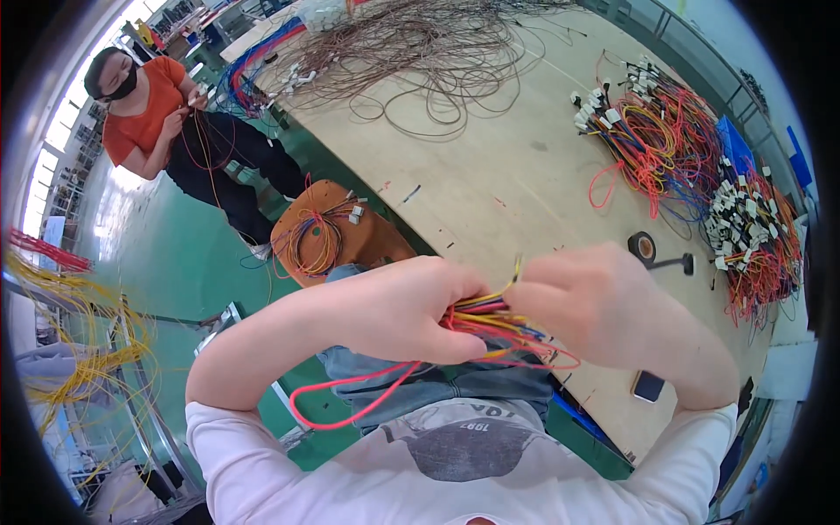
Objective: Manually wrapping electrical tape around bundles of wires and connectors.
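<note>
Here, the long edge of the wooden table (490, 184) is running slantwise past the left hand (411, 302) and the right hand (591, 302). Ahead of the hands, bare board is leaving lots of room. Past the left hand, an orange stool (385, 236) is standing close to the edge and taking up some space, and shiny green floor (175, 280) is showing beyond it. Just right of the right hand, a roll of black tape (641, 248) is lying flat. A dark phone (647, 386) is lying behind that hand, nearer the white shirt (367, 472).

The bundle of wires (486, 319) is sitting between the two hands, above blue jeans (499, 385). The left hand is holding it, with thumb and fingers curling round. The right hand is bending its fingers close together at the other end, but it is looking blurry, so I cannot tell what it is pinching.

The wires are looking thin, smooth and bendy, in red, yellow and blue. A pink-red loop (332, 427) is hanging out behind the left hand. Far ahead, skinny brown wires (420, 52) are making a messy tangle. Farther right, two fat wire piles (656, 140) are showing little white blocky ends.
</note>
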